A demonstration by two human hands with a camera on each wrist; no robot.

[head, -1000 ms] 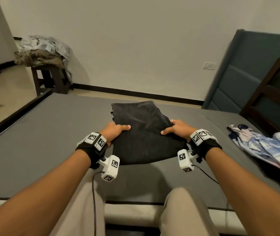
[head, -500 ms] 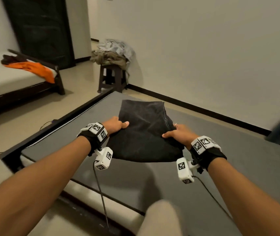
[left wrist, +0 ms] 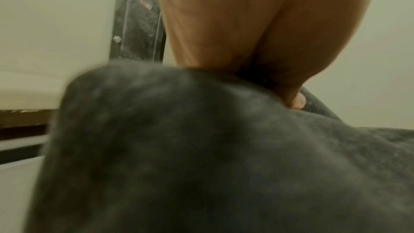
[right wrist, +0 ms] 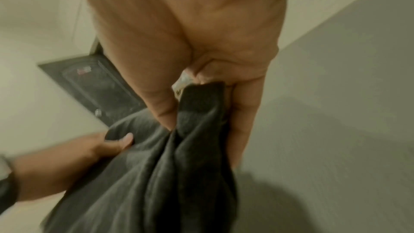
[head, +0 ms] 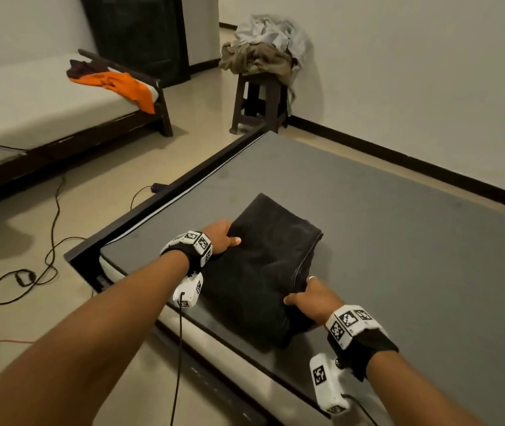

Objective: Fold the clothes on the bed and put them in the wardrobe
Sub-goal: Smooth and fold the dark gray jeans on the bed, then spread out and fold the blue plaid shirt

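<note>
A folded black garment (head: 263, 265) is held just above the near corner of the grey bed (head: 398, 229). My left hand (head: 223, 235) grips its left edge, thumb on top and fingers underneath. My right hand (head: 309, 298) grips the near right edge, thumb on top. In the left wrist view the thumb presses into the dark cloth (left wrist: 201, 148). The right wrist view shows my right hand's fingers (right wrist: 244, 112) pinching a bunched fold of the garment (right wrist: 156, 174), with the left hand (right wrist: 107, 145) at its far side. A dark wardrobe (head: 143, 35) stands against the far wall.
A dark stool (head: 260, 103) piled with crumpled clothes (head: 263, 47) stands past the bed's far corner. A second bed (head: 45, 96) at the left carries an orange garment (head: 119, 87). Cables (head: 45, 241) trail across the floor beside the bed frame.
The view has swung left, bringing the second bed, the wardrobe and the floor into sight. Both hands keep their grip on the black garment, which now hangs over the bed's near corner.
</note>
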